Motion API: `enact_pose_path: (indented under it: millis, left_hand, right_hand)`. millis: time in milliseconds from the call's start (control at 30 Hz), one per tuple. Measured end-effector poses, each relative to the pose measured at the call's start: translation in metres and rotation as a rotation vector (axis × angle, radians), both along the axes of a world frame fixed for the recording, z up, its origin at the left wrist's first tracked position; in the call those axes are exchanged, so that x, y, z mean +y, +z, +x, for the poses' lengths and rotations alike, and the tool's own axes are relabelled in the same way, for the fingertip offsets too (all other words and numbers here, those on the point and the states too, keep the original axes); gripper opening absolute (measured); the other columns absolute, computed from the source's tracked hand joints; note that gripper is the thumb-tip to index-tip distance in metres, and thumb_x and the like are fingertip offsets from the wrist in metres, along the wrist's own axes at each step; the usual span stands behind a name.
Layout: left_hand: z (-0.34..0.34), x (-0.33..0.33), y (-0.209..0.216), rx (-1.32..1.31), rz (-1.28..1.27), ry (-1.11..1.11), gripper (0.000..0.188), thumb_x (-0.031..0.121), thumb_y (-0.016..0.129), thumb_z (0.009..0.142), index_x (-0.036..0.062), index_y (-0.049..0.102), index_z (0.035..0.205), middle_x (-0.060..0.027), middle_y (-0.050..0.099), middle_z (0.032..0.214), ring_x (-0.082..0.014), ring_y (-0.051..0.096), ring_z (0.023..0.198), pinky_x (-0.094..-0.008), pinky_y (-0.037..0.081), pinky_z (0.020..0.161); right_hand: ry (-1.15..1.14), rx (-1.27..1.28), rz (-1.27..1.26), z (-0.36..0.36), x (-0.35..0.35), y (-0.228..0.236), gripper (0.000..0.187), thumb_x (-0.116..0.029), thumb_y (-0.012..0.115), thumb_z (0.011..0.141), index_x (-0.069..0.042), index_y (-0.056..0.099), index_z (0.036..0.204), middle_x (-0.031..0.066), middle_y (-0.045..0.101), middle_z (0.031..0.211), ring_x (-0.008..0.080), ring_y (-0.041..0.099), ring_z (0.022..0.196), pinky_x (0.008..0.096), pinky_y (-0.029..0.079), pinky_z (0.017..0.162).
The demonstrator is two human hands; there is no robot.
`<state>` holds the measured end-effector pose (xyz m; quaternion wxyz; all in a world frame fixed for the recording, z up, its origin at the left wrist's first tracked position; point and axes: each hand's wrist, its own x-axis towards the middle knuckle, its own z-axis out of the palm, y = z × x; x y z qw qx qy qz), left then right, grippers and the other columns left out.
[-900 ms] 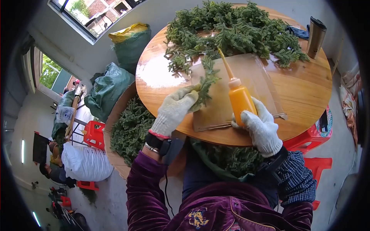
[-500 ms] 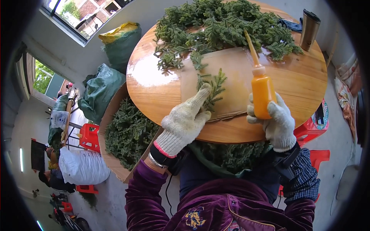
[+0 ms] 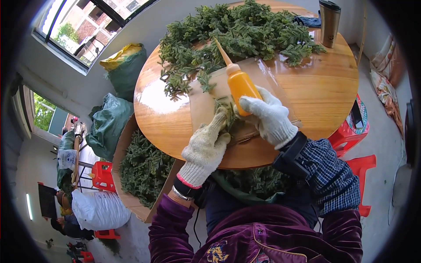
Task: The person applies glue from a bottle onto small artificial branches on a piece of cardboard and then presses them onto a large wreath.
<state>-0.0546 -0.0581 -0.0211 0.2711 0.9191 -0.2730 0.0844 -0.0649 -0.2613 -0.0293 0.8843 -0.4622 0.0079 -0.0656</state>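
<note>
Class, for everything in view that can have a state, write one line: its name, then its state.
Orange squeeze bottle: nozzle fitted, tilted, gripped by the right hand.
Green sprig: held by the left hand, partly hidden.
Tumbler: upright, lid on.
Cardboard sheet: lying on the table.
Carton: open, filled with greenery.
White sack: bulging.

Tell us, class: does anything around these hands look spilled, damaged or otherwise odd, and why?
Only the right sleeve has a checked cover, so it looks mismatched with the left sleeve. The left glove also looks dingier than the right glove. No clear spill shows.
</note>
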Motion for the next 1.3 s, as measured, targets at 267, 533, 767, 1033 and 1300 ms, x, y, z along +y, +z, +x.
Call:
enact_pose_path:
  millis: [267,533,767,1033,1300]
  left_hand:
    - [0.012,0.022,-0.014,-0.118,-0.045,0.042,0.052,0.013,0.072,0.091,0.0135,0.059,0.141,-0.0143,0.073,0.102,-0.0317,0.07,0.096,-0.0411,0.057,0.083]
    - [0.007,0.004,-0.01,-0.103,-0.193,-0.011,0.062,0.035,0.077,0.088,0.0045,0.059,0.139,-0.0158,0.073,0.1,-0.034,0.07,0.094,-0.0468,0.055,0.085]
    - [-0.014,-0.035,0.024,-0.033,0.186,0.008,0.069,0.038,0.076,0.088,0.0044,0.054,0.144,-0.0202,0.069,0.117,-0.0381,0.066,0.106,-0.0464,0.053,0.093]
    - [0.01,-0.008,0.021,-0.002,0.21,0.145,0.058,0.027,0.073,0.09,0.0061,0.057,0.141,-0.0187,0.071,0.112,-0.0376,0.067,0.1,-0.0466,0.054,0.091]
    - [0.018,0.01,0.003,-0.136,-0.076,0.14,0.053,0.022,0.071,0.091,0.0059,0.058,0.14,-0.0221,0.07,0.117,-0.0395,0.067,0.103,-0.0467,0.053,0.094]
  right_hand:
    - [-0.092,-0.012,0.056,-0.006,-0.036,-0.004,0.054,-0.02,0.069,0.097,0.003,0.048,0.142,0.01,0.061,0.121,0.0197,0.065,0.106,0.0392,0.061,0.089]
    - [-0.043,-0.019,0.119,-0.011,-0.073,-0.016,0.055,-0.023,0.067,0.098,0.003,0.048,0.143,0.0107,0.062,0.12,0.0205,0.066,0.104,0.0403,0.061,0.089]
    - [-0.015,0.03,-0.097,-0.02,-0.052,-0.008,0.06,-0.023,0.068,0.098,0.005,0.045,0.145,0.0113,0.062,0.122,0.0206,0.066,0.106,0.0393,0.06,0.09]
    - [-0.249,-0.084,-0.07,-0.019,-0.052,-0.009,0.063,-0.023,0.07,0.096,0.005,0.043,0.146,0.0123,0.062,0.121,0.0195,0.067,0.102,0.0387,0.059,0.091]
    - [-0.198,-0.137,-0.141,-0.027,-0.044,-0.003,0.061,-0.024,0.069,0.096,0.005,0.044,0.144,0.0128,0.065,0.113,0.0203,0.068,0.098,0.0394,0.06,0.089]
